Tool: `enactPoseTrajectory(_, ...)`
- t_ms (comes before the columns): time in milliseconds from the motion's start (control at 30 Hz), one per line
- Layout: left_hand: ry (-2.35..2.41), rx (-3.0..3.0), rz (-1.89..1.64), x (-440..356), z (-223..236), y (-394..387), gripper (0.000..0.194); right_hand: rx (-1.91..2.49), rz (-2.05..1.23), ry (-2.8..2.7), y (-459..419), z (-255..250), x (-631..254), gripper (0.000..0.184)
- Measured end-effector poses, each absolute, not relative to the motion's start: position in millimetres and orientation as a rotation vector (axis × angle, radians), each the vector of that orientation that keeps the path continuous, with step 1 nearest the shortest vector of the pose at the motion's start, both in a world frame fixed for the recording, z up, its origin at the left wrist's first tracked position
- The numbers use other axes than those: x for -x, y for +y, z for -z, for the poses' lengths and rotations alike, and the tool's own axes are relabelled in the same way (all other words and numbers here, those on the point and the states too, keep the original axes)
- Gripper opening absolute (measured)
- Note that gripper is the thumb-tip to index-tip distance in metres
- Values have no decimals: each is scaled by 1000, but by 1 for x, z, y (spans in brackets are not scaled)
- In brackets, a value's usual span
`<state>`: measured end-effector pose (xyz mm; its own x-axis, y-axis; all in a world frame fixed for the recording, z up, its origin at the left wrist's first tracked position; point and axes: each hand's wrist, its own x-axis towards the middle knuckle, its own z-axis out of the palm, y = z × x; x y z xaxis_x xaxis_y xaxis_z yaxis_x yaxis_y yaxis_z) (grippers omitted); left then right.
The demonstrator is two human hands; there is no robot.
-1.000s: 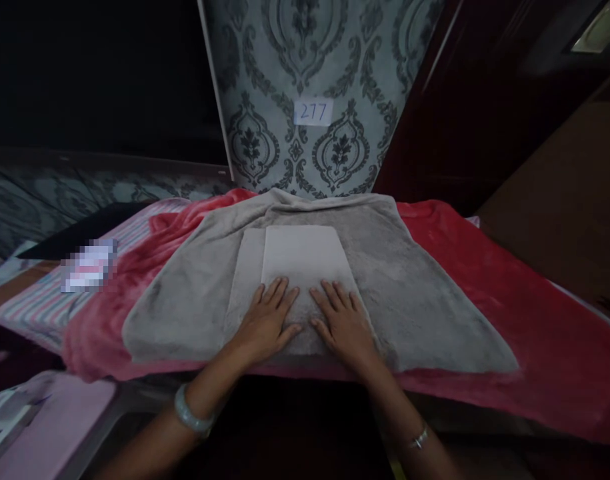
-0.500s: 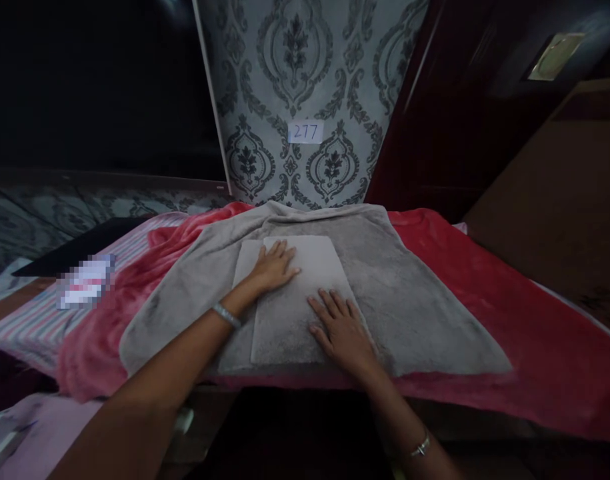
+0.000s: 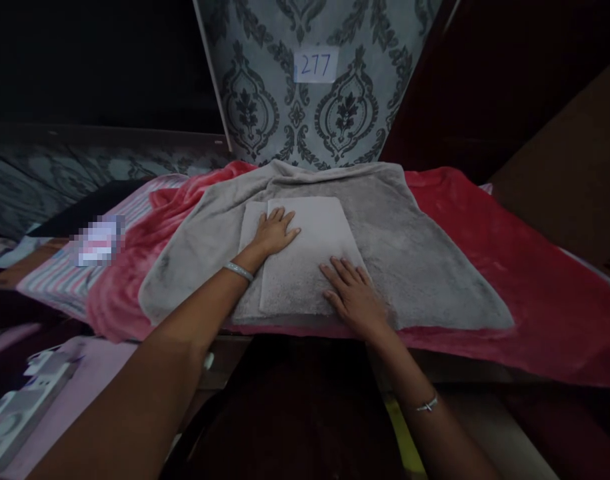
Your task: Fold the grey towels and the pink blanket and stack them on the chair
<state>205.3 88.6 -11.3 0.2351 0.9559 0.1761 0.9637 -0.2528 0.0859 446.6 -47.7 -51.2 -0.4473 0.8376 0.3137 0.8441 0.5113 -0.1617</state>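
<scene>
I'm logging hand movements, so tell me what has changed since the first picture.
The left hand moved forward to the far left of the light grey cloth. The right hand remains at its near right edge; cloth and grey blanket look unchanged.

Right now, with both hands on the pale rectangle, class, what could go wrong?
The left hand lies across a step in the pale rectangle; pushing might shift its layers. The bracelet on that wrist could snag the layers. The grey blanket nearly reaches the front edge of the red cloth; a pull might drag it over.
</scene>
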Motion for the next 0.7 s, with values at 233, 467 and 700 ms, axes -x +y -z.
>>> enactPoseTrajectory(233,-1864,2592,166,-188,2,60,62,1366,-75,-2217,-70,69,-484,50)
enactPoseTrajectory(467,-1722,2665,639,-150,25,-60,51,1373,-156,-1817,-78,81,-510,50)
enactPoseTrajectory(700,-2130,2227,1188,-133,39,-114,44,1494,-234,-1755,-62,71,-506,56)
